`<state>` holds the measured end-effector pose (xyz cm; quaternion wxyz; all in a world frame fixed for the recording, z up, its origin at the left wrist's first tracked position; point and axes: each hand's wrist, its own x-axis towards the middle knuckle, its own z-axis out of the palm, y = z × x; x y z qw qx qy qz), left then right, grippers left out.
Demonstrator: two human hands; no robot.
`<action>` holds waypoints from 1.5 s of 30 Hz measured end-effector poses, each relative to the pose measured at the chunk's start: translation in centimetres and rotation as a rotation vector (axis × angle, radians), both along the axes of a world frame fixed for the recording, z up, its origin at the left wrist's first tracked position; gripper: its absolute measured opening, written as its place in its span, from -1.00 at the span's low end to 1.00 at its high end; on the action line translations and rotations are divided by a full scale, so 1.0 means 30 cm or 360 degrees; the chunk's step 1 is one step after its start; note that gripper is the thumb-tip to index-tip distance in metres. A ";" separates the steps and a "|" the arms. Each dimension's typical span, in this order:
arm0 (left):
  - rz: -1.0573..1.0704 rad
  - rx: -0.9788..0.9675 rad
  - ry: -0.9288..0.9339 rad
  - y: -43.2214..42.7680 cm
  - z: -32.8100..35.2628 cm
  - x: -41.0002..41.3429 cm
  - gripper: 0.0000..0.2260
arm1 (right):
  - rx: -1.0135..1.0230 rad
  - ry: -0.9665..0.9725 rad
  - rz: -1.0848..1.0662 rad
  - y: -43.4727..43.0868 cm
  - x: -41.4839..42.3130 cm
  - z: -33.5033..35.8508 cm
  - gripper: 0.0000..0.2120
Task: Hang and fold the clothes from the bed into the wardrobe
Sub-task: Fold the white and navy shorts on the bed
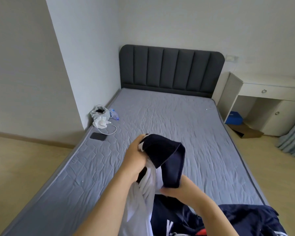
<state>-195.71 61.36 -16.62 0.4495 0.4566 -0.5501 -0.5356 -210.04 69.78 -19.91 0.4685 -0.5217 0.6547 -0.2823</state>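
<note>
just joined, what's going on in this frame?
A person stands at the foot of the bed holding a navy-and-white garment up over the mattress. The left hand grips its upper end and the right hand grips lower down, under the navy fold. More dark clothes lie in a heap at the near edge, not yet put away. A phone and a white bag sit at the bed's left edge. No wardrobe is in view.

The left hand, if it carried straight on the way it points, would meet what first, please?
Beyond the navy-and-white garment it grips, the left hand would likely meet the mattress, short of the headboard; depth is unclear from this one view.
</note>
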 end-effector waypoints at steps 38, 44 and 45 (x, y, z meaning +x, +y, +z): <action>-0.0212 0.0324 0.0347 0.104 -0.052 0.026 -0.81 | -0.0440 -0.1176 -0.0077 -0.003 -0.045 0.030 -0.66; -0.0247 0.0340 0.0513 0.116 0.042 0.087 -0.67 | -0.0200 -0.0523 0.0137 0.004 0.005 -0.011 -0.72; -0.0233 0.0330 0.0508 0.119 0.047 0.102 -0.65 | -0.0190 -0.0389 0.0110 0.003 0.022 -0.016 -0.82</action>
